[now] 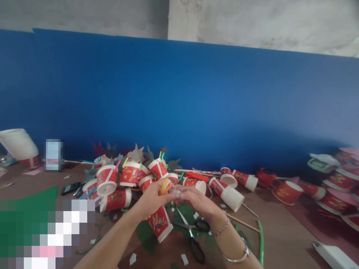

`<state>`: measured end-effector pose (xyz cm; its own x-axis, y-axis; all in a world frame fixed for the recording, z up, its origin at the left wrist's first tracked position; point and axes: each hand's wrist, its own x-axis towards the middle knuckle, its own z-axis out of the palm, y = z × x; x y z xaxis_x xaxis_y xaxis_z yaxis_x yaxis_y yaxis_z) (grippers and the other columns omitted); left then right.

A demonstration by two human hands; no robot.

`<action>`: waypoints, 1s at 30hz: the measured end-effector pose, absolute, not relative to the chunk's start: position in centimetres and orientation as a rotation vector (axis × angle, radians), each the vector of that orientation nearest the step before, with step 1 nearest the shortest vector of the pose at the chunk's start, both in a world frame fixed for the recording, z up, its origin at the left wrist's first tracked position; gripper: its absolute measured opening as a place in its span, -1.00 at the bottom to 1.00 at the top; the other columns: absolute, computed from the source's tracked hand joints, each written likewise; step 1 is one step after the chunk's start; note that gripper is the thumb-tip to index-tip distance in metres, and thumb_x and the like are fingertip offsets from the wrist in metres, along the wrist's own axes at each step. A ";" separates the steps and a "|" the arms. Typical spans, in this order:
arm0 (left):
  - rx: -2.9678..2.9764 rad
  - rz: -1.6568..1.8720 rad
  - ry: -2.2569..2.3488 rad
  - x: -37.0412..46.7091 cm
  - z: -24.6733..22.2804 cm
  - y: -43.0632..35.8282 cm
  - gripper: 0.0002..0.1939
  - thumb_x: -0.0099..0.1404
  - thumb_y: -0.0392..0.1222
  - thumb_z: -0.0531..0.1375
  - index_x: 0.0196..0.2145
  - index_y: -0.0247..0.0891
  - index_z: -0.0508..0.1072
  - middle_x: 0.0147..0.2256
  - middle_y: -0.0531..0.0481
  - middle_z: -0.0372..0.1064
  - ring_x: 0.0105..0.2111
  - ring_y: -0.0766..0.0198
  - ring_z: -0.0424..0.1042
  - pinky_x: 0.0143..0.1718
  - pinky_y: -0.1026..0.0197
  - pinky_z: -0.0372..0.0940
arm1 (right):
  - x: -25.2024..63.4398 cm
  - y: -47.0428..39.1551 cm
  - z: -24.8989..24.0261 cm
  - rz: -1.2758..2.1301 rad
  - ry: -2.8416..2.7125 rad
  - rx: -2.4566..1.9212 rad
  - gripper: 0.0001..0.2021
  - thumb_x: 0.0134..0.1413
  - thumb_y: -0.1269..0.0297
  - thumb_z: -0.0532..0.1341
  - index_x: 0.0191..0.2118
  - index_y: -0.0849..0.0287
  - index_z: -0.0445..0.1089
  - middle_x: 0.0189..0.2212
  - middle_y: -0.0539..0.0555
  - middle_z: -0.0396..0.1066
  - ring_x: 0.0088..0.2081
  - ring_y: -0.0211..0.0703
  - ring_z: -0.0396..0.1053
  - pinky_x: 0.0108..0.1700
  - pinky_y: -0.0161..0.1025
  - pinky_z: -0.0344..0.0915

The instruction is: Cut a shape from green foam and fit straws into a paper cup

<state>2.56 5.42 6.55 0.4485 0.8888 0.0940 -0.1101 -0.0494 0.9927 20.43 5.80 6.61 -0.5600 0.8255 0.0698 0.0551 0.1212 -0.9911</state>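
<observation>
My left hand is closed around a small yellow, orange and white banded thing, possibly a tape roll. My right hand meets it from the right, fingers bent together at a crumpled clear piece; what exactly they pinch is partly hidden. Just below the hands a red printed paper cup lies tilted on the table. Black-handled scissors lie spread beside it, under my right wrist. Green paper and white scraps are around them.
Behind my hands, red paper cups with straws and paper animal cutouts are heaped. Stacked cups lie to the right, near wooden sticks and a green straw. More cups pile up far right. A blue panel stands behind.
</observation>
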 end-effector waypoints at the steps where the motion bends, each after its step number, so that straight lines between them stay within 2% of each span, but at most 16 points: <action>1: 1.355 0.949 0.771 2.6 6.6 5.3 -0.66 0.00 -0.04 0.34 -0.37 -0.27 0.35 -0.51 0.11 0.31 -0.49 0.35 0.29 -0.44 0.32 0.15 | 20.5 5.9 6.5 1.513 -1.746 -0.839 -0.81 0.00 0.35 0.05 -0.48 0.20 0.40 -0.44 0.02 0.36 -0.34 -0.20 0.26 -0.22 -0.28 0.21; 4: 1.303 0.925 0.863 2.6 6.9 5.1 -0.62 -0.02 0.00 0.34 -0.35 -0.27 0.34 -0.58 0.16 0.27 -0.63 0.45 0.13 -0.60 0.37 -0.02 | 20.8 6.0 6.3 1.560 -1.723 -0.795 -0.80 0.00 0.36 0.06 -0.48 0.20 0.41 -0.43 0.01 0.36 -0.34 -0.21 0.26 -0.22 -0.29 0.21; 7: 1.282 0.902 0.897 2.5 6.9 5.1 -0.61 -0.02 0.02 0.32 -0.33 -0.28 0.34 -0.64 0.20 0.22 -0.69 0.51 0.00 -0.65 0.38 -0.11 | 20.9 6.1 6.4 1.590 -1.711 -0.779 -0.80 0.01 0.35 0.06 -0.46 0.20 0.42 -0.44 0.02 0.37 -0.35 -0.22 0.26 -0.25 -0.30 0.21; 10: 1.321 0.908 0.868 2.4 6.8 5.2 -0.61 0.01 0.01 0.32 -0.30 -0.29 0.36 -0.61 0.17 0.25 -0.65 0.47 0.09 -0.61 0.38 -0.02 | 20.9 6.0 6.7 1.559 -1.754 -0.830 -0.80 0.03 0.33 0.06 -0.44 0.19 0.43 -0.43 0.02 0.38 -0.36 -0.22 0.27 -0.27 -0.29 0.22; 14: 1.429 0.898 0.827 2.4 6.4 5.5 -0.64 -0.03 -0.04 0.35 -0.34 -0.28 0.38 -0.47 0.10 0.33 -0.45 0.33 0.28 -0.41 0.31 0.17 | 20.7 5.9 7.0 1.435 -1.828 -0.966 -0.80 0.01 0.32 0.07 -0.50 0.19 0.40 -0.47 0.00 0.37 -0.37 -0.23 0.28 -0.27 -0.30 0.23; 21: 1.474 0.897 0.850 2.5 6.0 5.6 -0.72 0.01 -0.11 0.33 -0.44 -0.29 0.32 -0.51 0.14 0.27 -0.48 0.35 0.23 -0.42 0.32 0.14 | 19.8 5.8 7.1 1.462 -1.789 -1.038 -0.80 -0.08 0.36 0.04 -0.61 0.20 0.32 -0.56 -0.01 0.29 -0.44 -0.25 0.24 -0.34 -0.34 0.21; 25: 1.474 0.910 0.841 2.8 6.1 5.3 -0.72 -0.01 -0.12 0.34 -0.45 -0.29 0.33 -0.51 0.14 0.27 -0.46 0.33 0.25 -0.42 0.31 0.16 | 19.6 5.7 7.1 1.406 -1.817 -1.072 -0.81 -0.14 0.40 0.04 -0.68 0.18 0.22 -0.59 -0.01 0.26 -0.41 -0.24 0.23 -0.34 -0.35 0.20; 30: 1.446 0.875 0.808 2.9 6.4 5.2 -0.70 -0.02 -0.08 0.35 -0.42 -0.28 0.35 -0.46 0.09 0.35 -0.42 0.28 0.31 -0.35 0.27 0.21 | 20.2 5.7 7.2 1.444 -1.916 -0.941 -0.80 -0.05 0.38 0.01 -0.61 0.18 0.25 -0.52 -0.01 0.28 -0.39 -0.23 0.23 -0.27 -0.31 0.21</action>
